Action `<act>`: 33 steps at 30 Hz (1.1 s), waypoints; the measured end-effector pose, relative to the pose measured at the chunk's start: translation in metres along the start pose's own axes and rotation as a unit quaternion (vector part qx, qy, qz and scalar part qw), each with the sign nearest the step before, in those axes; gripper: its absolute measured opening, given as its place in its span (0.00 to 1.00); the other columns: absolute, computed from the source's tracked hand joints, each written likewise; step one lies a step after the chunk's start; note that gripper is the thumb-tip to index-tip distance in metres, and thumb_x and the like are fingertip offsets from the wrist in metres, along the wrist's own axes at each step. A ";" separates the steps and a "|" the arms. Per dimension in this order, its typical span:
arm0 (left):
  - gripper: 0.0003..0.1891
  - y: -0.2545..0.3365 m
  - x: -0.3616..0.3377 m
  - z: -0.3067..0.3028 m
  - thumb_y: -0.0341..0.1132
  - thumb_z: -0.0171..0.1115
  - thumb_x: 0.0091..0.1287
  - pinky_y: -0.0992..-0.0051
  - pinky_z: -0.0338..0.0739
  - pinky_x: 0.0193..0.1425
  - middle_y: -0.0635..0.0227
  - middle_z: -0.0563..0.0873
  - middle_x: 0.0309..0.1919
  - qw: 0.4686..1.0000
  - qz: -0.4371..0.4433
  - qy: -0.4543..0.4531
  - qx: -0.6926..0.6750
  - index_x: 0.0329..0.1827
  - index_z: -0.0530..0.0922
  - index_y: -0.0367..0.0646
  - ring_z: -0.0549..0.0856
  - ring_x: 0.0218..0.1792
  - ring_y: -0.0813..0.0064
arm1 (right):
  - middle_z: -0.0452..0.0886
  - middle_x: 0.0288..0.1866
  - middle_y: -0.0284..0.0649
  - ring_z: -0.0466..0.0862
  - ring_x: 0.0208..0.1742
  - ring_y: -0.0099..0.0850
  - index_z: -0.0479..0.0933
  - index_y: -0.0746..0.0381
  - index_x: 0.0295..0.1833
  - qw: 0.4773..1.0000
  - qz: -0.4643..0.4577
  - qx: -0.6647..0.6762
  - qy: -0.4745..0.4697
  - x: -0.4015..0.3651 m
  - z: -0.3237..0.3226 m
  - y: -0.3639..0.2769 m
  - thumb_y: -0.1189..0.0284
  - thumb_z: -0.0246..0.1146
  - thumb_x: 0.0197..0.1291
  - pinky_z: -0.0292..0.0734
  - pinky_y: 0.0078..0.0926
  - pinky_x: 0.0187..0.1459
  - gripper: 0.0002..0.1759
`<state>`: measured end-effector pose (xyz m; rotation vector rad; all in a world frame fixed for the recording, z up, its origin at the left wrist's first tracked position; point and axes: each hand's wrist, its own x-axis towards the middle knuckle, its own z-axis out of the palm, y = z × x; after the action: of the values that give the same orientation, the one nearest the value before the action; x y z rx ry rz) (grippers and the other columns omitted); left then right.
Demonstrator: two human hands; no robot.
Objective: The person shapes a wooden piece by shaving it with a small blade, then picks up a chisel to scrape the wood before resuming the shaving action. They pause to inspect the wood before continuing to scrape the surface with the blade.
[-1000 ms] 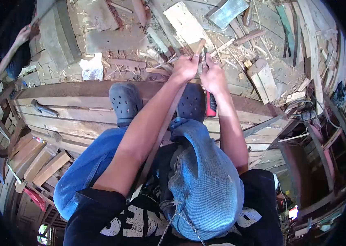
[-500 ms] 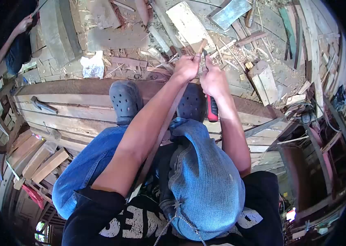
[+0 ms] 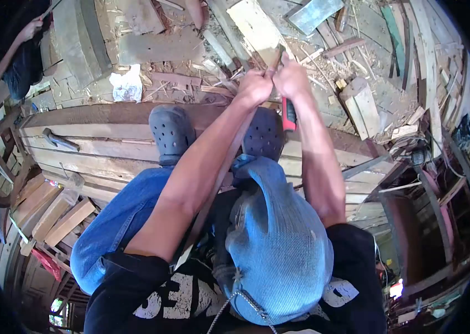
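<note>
My left hand [image 3: 255,88] is closed around a long thin wooden strip [image 3: 207,214]. The strip runs from beside my lap, under my left forearm, to a pale tip just beyond the hand. Right beside it, my right hand [image 3: 292,79] is wrapped round a knife with a red and black handle [image 3: 289,116]. The handle's end sticks out below my fist. Its blade is mostly hidden, close to the strip's far end. Both hands almost touch, over the floor past my shoes.
A squared timber beam [image 3: 101,125] lies under my shoes [image 3: 171,133], with a hammer [image 3: 60,141] on it. Ahead are a pale board [image 3: 254,25], a white crumpled bag [image 3: 127,84], a wood block [image 3: 361,106] and shavings. Another person's arm [image 3: 15,50] shows at upper left.
My right hand with the knife has moved up and forward along the strip, toward its far tip. My left hand stays nearly in place, still holding the strip.
</note>
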<state>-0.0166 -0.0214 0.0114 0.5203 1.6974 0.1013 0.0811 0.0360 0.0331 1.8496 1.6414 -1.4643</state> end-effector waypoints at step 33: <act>0.26 -0.030 0.016 0.020 0.53 0.49 0.69 0.66 0.78 0.31 0.55 0.82 0.18 0.998 0.037 0.022 -0.043 0.29 0.83 0.37 0.83 0.20 0.64 | 0.74 0.56 0.63 0.75 0.58 0.54 0.63 0.71 0.65 0.997 0.042 -0.062 0.030 -0.015 0.014 0.011 0.60 0.39 0.70 0.71 0.43 0.60 0.28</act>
<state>-0.0077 -0.0461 -0.0182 0.5186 1.7099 0.2399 0.0860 0.0132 0.0336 1.8861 1.6215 -1.2558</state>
